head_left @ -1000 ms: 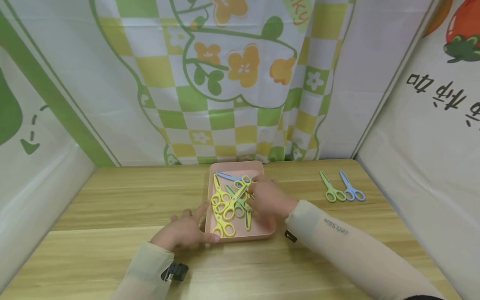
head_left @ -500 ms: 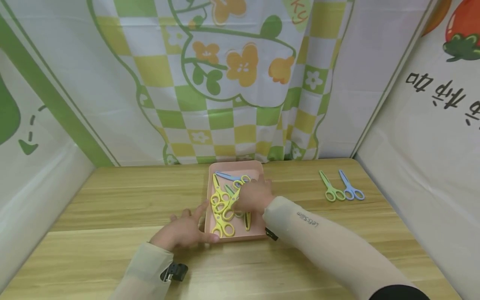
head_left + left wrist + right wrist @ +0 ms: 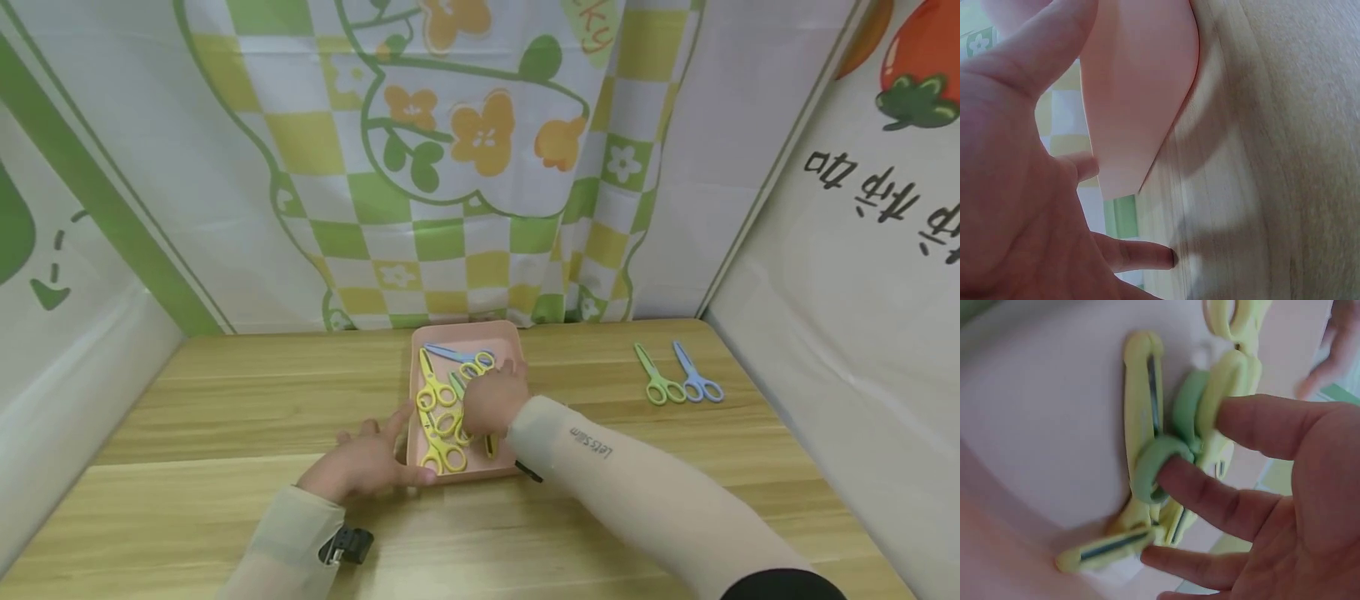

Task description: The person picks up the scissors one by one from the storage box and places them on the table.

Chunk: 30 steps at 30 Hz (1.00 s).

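Presently our right hand [image 3: 495,398], fingers loosely spread, is touching the green scissors [image 3: 1189,403] in the tray [image 3: 480,476]; our left hand [image 3: 363,462], splayed, is touching its near-left corner. We are expecting something light, stiff, slick, best pinched by the loop [image 3: 1142,476].

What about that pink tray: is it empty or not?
Not empty: yellow scissors, blue scissors and green scissors lie inside the pink tray, though part of it is bare.

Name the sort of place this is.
Probably a small screened-off tabletop booth: a wooden table, printed hangings on three sides, and a pink tray of scissors.
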Tool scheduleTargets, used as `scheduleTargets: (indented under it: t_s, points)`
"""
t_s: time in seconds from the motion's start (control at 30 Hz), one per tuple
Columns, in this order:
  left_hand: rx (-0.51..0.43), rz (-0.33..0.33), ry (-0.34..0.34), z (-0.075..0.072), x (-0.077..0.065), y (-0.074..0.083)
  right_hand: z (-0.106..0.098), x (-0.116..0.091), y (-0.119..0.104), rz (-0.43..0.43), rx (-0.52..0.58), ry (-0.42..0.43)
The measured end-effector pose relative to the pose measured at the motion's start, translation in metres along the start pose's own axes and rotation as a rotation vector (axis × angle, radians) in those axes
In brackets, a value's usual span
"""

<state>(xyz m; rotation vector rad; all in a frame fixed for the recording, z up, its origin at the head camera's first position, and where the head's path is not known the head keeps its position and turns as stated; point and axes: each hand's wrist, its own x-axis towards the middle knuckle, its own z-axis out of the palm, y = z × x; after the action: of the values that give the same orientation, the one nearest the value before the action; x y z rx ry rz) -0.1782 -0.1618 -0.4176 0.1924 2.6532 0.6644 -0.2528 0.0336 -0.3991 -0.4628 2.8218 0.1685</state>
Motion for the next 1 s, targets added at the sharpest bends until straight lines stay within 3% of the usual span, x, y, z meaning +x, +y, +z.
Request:
scheduleTargets:
  t_s: [0.47,0.73,1.0]
  points:
    - [0.015,0.001,-0.004,0.001,0.002,-0.002,-0.014,0.0,0.014,0.014,0.051,-0.095]
    - [-0.002,0.002,0.004,0.002,0.003,-0.002,-0.016,0.001,0.041,-0.063,0.103,0.027]
    - [-0.008,-0.004,-0.004,0.002,0.003,-0.001,-0.016,0.0,0.088,-0.131,0.12,0.176]
